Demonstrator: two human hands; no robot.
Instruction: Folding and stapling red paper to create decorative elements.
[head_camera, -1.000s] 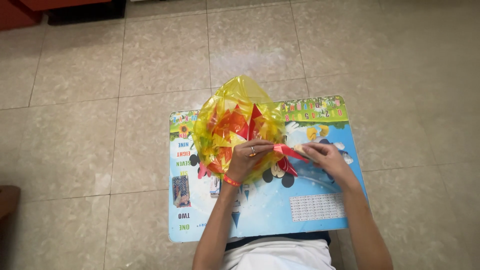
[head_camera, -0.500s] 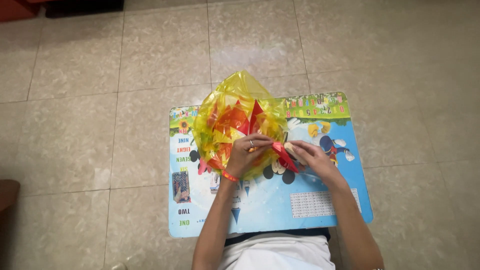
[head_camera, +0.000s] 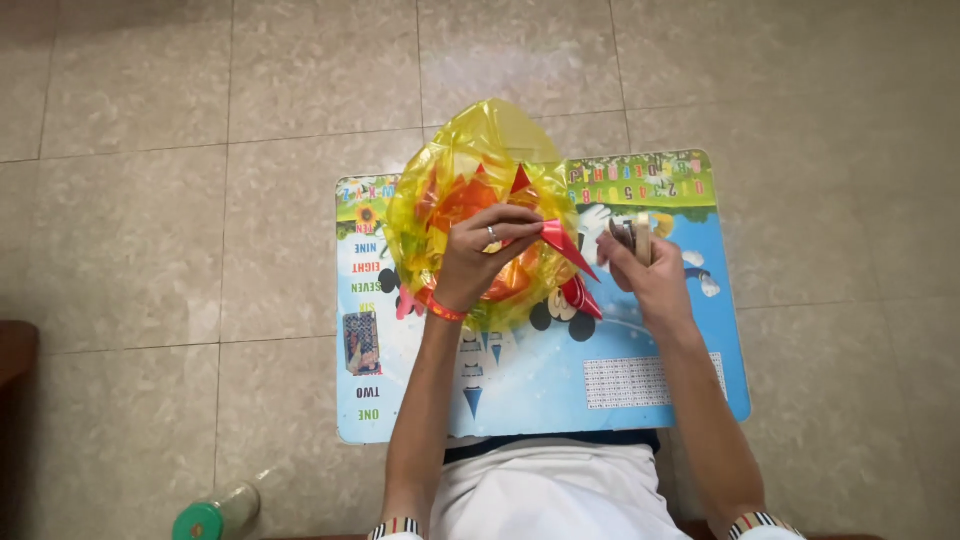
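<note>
— Where is the crinkly yellow cellophane bundle (head_camera: 470, 200)?
— On the blue picture-printed lap board (head_camera: 640, 400). The left hand (head_camera: 480, 262) pinches its red pointed strip (head_camera: 565, 243); the right hand (head_camera: 645, 272) grips a small tape roll (head_camera: 634, 238).
— Step?
— Fastening, probably; taping needs that strip kept steady.

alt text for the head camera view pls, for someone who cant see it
A person's left hand pinches a red paper piece over a yellow plastic bag on a colourful lap desk, while the right hand holds a small tape roll.
</note>
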